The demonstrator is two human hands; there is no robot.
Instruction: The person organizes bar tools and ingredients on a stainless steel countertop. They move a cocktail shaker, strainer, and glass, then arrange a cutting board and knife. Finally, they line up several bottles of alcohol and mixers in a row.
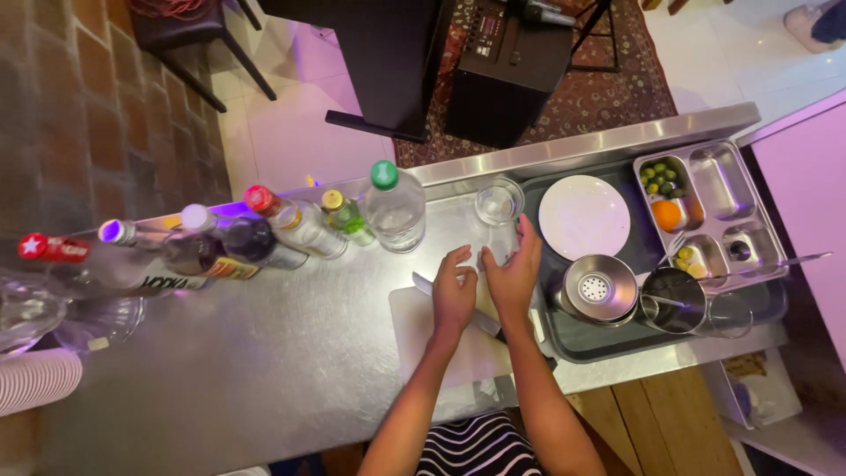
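Knife (458, 304) under your 2 hands, on cutting board (414, 330)
Blade runs diagonally up-left; L hand (453, 295) rests on it, fingers loose; R hand (514, 273) fingers spread, empty.

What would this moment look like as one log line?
left hand: on white cutting board, over steel knife | right hand: around clear glass | beside: dark tray

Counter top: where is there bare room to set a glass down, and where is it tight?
Bare steel counter lies open left of the white cutting board, below the row of bottles. The white plate is bare too. It is crowded on the dark tray around the strainer cup, and where both hands meet by the clear glass.
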